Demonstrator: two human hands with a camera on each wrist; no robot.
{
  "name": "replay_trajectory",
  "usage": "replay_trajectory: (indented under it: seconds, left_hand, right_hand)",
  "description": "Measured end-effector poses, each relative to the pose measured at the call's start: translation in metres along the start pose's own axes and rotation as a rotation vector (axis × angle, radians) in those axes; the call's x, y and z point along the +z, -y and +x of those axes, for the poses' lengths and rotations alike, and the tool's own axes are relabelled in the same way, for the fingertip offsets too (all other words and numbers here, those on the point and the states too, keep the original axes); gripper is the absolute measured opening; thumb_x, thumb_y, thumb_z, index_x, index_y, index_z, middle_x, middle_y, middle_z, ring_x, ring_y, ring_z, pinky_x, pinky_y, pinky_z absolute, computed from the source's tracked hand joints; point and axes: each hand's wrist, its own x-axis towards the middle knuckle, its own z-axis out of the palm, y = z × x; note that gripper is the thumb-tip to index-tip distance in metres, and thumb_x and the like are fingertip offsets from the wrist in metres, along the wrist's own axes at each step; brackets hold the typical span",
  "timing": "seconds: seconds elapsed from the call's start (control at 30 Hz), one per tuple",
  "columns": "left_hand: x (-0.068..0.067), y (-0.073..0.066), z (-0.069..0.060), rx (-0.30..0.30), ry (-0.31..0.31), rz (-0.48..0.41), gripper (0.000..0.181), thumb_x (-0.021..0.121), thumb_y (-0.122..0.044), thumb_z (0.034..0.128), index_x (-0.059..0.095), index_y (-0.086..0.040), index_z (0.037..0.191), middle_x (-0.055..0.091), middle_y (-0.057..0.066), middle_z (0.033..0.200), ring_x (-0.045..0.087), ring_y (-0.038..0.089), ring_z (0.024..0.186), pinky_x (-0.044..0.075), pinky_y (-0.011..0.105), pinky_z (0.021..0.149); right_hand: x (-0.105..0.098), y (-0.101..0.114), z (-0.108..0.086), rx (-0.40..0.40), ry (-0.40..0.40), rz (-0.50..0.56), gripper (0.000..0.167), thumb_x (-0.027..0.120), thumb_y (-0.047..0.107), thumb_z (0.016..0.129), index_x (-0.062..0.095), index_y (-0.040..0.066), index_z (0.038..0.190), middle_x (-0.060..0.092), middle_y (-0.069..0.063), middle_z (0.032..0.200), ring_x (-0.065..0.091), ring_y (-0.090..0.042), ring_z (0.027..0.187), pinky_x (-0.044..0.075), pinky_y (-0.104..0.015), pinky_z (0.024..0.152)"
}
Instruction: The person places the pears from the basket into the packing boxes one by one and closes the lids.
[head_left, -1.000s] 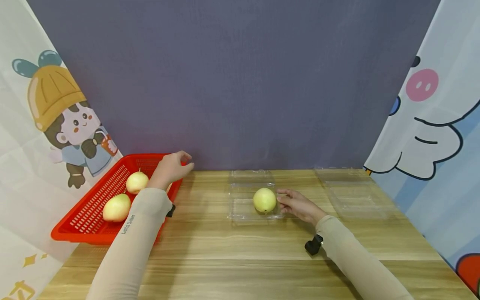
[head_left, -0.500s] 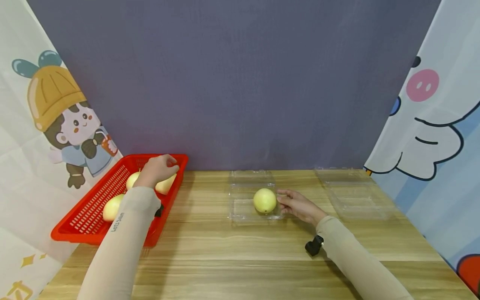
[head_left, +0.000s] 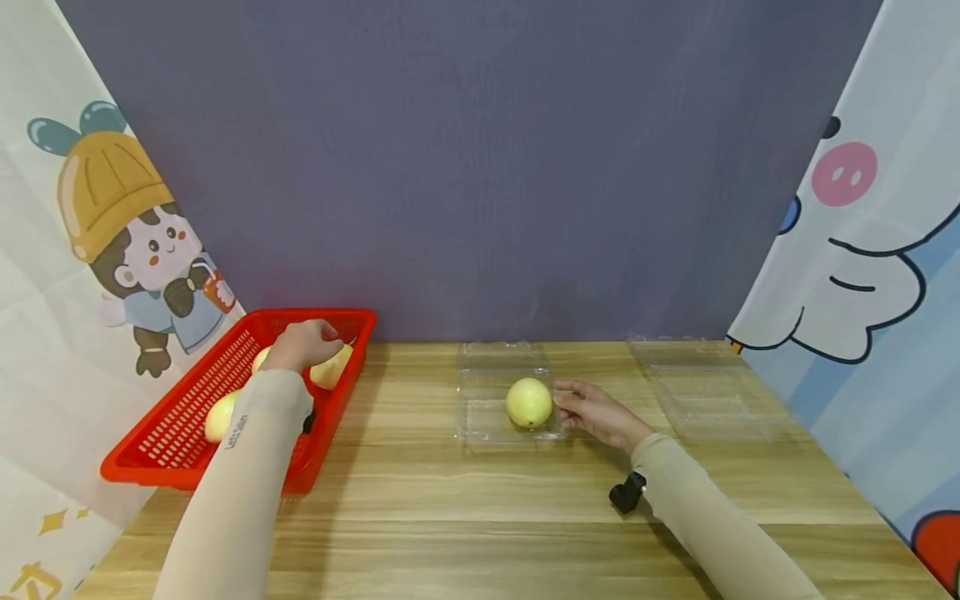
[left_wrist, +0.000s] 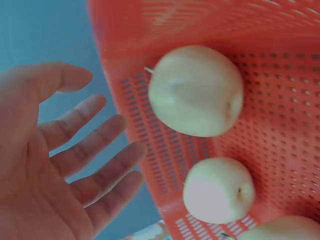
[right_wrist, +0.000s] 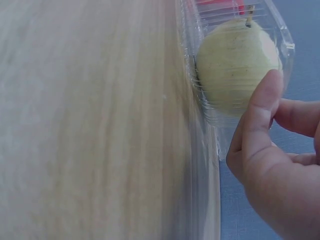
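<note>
Head view: you have a red basket (head_left: 322, 450) at your left and a clear box (head_left: 483, 421) near the middle of the wooden surface (head_left: 450, 517).
Left grip (head_left: 300, 343): over the basket, fingers loosely spread, thumb well apart from them, nothing held.
Nearest pear (head_left: 332, 368): in the basket, at its far right end, just beside your left grip; the left wrist view shows it apart from your fingertips. Its stem sticks out on the side toward your hand, so a sound hold would likely go round the wide middle — pads on the flanks, stem left free.
Basket wall: rises close beside that pear; lowering your fingers between the two, rather than from the side, should save your knuckles a scrape.
Second pear (left_wrist: 217, 190): lies near the first, also in the basket; a narrow spread ought to clear it.
Right grip (head_left: 596, 412): thumb and fingers bent together at the right end of the clear box, seemingly pinching its edge; a light pinch is best — thin plastic probably bends or slides under force.
Boxed pear (head_left: 529, 402): sits in the clear box, toward the end by your right grip. Mind the room on its left, and avoid tipping the box.
Spare box (head_left: 720, 408): well apart, at the right.
</note>
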Motion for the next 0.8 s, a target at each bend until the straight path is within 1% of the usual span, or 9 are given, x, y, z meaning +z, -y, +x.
replay_trajectory:
  seconds: [0.13, 0.23, 0.33, 0.43, 0.5, 0.57, 0.73, 0.8]
  left_hand:
    - [0.002, 0.008, 0.003, -0.024, 0.036, 0.009, 0.046, 0.056, -0.028, 0.0972, 0.057, 0.005, 0.128, 0.056, 0.029, 0.131, 0.056, 0.042, 0.108, 0.05, 0.056, 0.091]
    - [0.004, 0.011, 0.005, -0.024, 0.06, 0.024, 0.047, 0.055, -0.028, 0.0977, 0.056, 0.006, 0.13, 0.054, 0.03, 0.132, 0.055, 0.044, 0.11, 0.049, 0.058, 0.092]
    - [0.006, 0.012, 0.006, 0.008, 0.08, 0.039, 0.052, 0.055, -0.027, 0.0977, 0.051, 0.009, 0.134, 0.05, 0.033, 0.135, 0.05, 0.049, 0.117, 0.045, 0.06, 0.097]
    - [0.009, 0.013, 0.007, 0.052, 0.099, 0.047, 0.058, 0.056, -0.025, 0.0962, 0.045, 0.013, 0.139, 0.043, 0.037, 0.139, 0.043, 0.052, 0.125, 0.039, 0.062, 0.104]
    - [0.013, 0.014, 0.008, 0.069, 0.108, 0.052, 0.061, 0.057, -0.024, 0.0946, 0.042, 0.013, 0.14, 0.039, 0.039, 0.141, 0.039, 0.054, 0.128, 0.036, 0.062, 0.106]
    - [0.016, 0.016, 0.009, 0.064, 0.118, 0.052, 0.064, 0.057, -0.025, 0.0937, 0.039, 0.011, 0.143, 0.034, 0.039, 0.144, 0.035, 0.056, 0.13, 0.033, 0.065, 0.106]
    - [0.023, 0.02, 0.014, 0.031, 0.129, 0.072, 0.071, 0.058, -0.031, 0.0924, 0.035, 0.005, 0.149, 0.028, 0.037, 0.149, 0.03, 0.06, 0.131, 0.029, 0.069, 0.107]
    - [0.026, 0.023, 0.016, 0.023, 0.149, 0.078, 0.074, 0.057, -0.033, 0.0926, 0.031, 0.003, 0.152, 0.024, 0.036, 0.152, 0.027, 0.06, 0.133, 0.027, 0.07, 0.107]
  right_hand:
    - [0.001, 0.0, -0.001, 0.0, 0.001, 0.004, 0.059, 0.045, 0.007, 0.107, 0.015, -0.01, 0.154, 0.05, -0.012, 0.099, 0.051, -0.013, 0.079, 0.051, -0.024, 0.068]
    - [0.001, 0.0, -0.001, -0.001, 0.0, 0.0, 0.058, 0.045, 0.007, 0.107, 0.015, -0.01, 0.154, 0.05, -0.012, 0.099, 0.051, -0.013, 0.079, 0.051, -0.024, 0.068]
    - [0.001, 0.001, -0.002, -0.005, 0.003, -0.007, 0.059, 0.045, 0.008, 0.107, 0.015, -0.01, 0.154, 0.05, -0.013, 0.099, 0.051, -0.013, 0.08, 0.051, -0.024, 0.069]
    - [0.001, 0.001, -0.002, -0.007, 0.004, -0.009, 0.059, 0.045, 0.008, 0.107, 0.015, -0.01, 0.154, 0.05, -0.013, 0.099, 0.05, -0.014, 0.08, 0.051, -0.024, 0.069]
    - [0.001, 0.001, -0.003, -0.009, 0.006, -0.009, 0.059, 0.046, 0.009, 0.107, 0.015, -0.01, 0.154, 0.05, -0.013, 0.099, 0.05, -0.014, 0.08, 0.051, -0.024, 0.069]
    - [0.001, 0.001, -0.003, -0.008, 0.006, -0.007, 0.059, 0.046, 0.009, 0.107, 0.015, -0.01, 0.154, 0.05, -0.013, 0.099, 0.05, -0.014, 0.08, 0.051, -0.024, 0.069]
    - [0.001, 0.001, -0.003, -0.005, 0.005, -0.003, 0.059, 0.046, 0.009, 0.107, 0.015, -0.01, 0.154, 0.051, -0.012, 0.099, 0.051, -0.016, 0.083, 0.052, -0.024, 0.07]
    - [0.001, 0.001, -0.003, -0.005, 0.005, -0.002, 0.059, 0.046, 0.009, 0.107, 0.015, -0.01, 0.154, 0.051, -0.012, 0.099, 0.051, -0.016, 0.083, 0.052, -0.024, 0.07]
